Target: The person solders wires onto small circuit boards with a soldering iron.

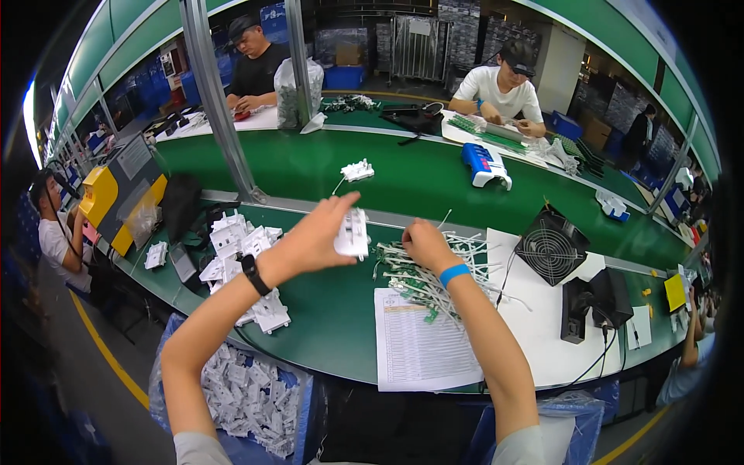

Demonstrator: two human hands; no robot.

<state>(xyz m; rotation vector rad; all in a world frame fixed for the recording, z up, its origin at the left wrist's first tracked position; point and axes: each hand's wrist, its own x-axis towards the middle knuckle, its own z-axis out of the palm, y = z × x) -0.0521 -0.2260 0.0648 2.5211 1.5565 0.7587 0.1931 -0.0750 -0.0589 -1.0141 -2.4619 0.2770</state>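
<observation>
The left hand (314,240) pinches a small white moulded plastic socket part (353,232) above the green bench (333,310): light, rigid, best gripped by its edges. The right hand (426,244) seems closed among thin white wired green circuit strips (422,283).

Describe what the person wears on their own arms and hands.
Both hands are bare, no gloves. The left wrist carries a black band like a watch; the right wrist carries a bright blue band. Light grey short sleeves show at the lower edge.
</observation>
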